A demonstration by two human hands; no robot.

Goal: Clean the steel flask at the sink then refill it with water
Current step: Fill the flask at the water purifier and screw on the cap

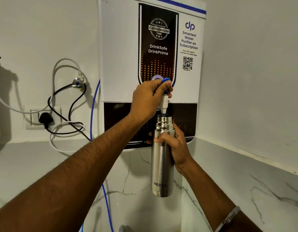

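Gripping the uncapped steel flask [162, 164] upright under the purifier's spout [164, 104].

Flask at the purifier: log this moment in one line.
stage: refill | left hand: grips blue tap lever | right hand: holds steel flask upright, uncapped, mouth under spout

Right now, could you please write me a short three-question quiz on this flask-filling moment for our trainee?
1. True or false: the steel flask has its cap on.
2. Which hand grips the blue tap lever? A) left hand B) right hand
3. Fill in: the flask's mouth sits directly under the purifier's white ____.

Key: 1 false; 2 A; 3 spout.
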